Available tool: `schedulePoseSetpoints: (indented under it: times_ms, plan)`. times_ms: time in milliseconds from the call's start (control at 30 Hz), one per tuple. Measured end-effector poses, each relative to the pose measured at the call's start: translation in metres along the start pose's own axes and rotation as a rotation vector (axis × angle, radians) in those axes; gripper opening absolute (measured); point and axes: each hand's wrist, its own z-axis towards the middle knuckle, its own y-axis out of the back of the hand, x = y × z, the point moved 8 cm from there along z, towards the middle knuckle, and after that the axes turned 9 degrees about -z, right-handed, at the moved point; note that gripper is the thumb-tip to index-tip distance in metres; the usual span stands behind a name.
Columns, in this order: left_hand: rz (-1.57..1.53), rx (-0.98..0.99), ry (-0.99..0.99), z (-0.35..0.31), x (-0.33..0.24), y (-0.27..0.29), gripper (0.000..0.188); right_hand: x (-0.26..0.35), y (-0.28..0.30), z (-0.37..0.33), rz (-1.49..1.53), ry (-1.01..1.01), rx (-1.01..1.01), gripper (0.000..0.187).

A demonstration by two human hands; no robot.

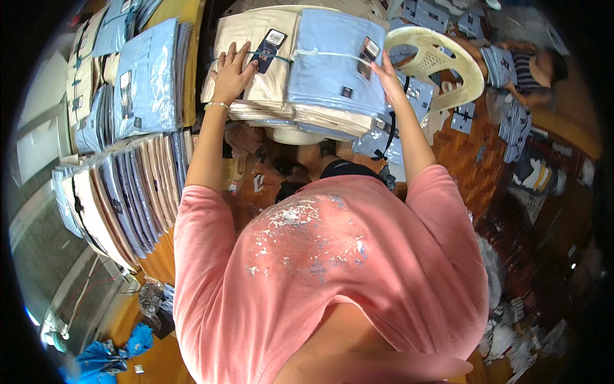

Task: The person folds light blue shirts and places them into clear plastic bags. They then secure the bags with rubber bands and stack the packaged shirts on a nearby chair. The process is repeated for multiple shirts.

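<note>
Two tied stacks of folded garments in clear plastic lie side by side in front of me, one cream (268,86) and one light blue (326,83). Cords cross both stacks, and dark tags show on top. My left hand (235,72) lies on the cream stack with its fingers spread, next to the dark tag (271,51). At the right edge of the blue stack, my right hand (387,77) presses its stretched fingers against the side, near another tag (368,51). Neither hand is closed round anything.
Tall stacks of packed garments (150,77) stand at my left, above a long leaning row (137,185). A cream plastic chair (441,61) is at the right of the stacks. Farther right, another person (540,70) is among bundles. Blue plastic (105,358) lies lower left.
</note>
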Motion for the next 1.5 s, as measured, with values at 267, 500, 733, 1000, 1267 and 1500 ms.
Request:
schedulePoseSetpoints:
  times_ms: [267,500,733,1000,1267,1500]
  plan:
    - [-0.056,0.166,-0.146,0.017,-0.005,-0.003,0.057,0.01,0.0,-0.005,-0.22,-0.033,-0.082,0.084]
    - [-0.598,0.046,0.424,0.037,0.074,0.015,0.073,-0.056,0.061,-0.038,0.001,-0.331,-0.368,0.083]
    - [-0.665,0.135,0.479,0.048,0.062,-0.003,0.064,-0.117,0.006,0.012,0.298,-0.159,-0.217,0.072]
    - [-0.675,0.195,0.496,0.047,0.055,-0.005,0.066,-0.125,-0.002,0.007,0.56,-0.31,-0.029,0.075]
    - [-0.493,0.165,0.436,0.039,0.047,-0.001,0.066,-0.013,0.009,-0.016,-0.275,0.023,-0.219,0.084]
    - [-0.601,0.173,0.494,0.036,0.053,-0.006,0.067,-0.006,-0.002,-0.036,-0.32,-0.079,-0.064,0.083]
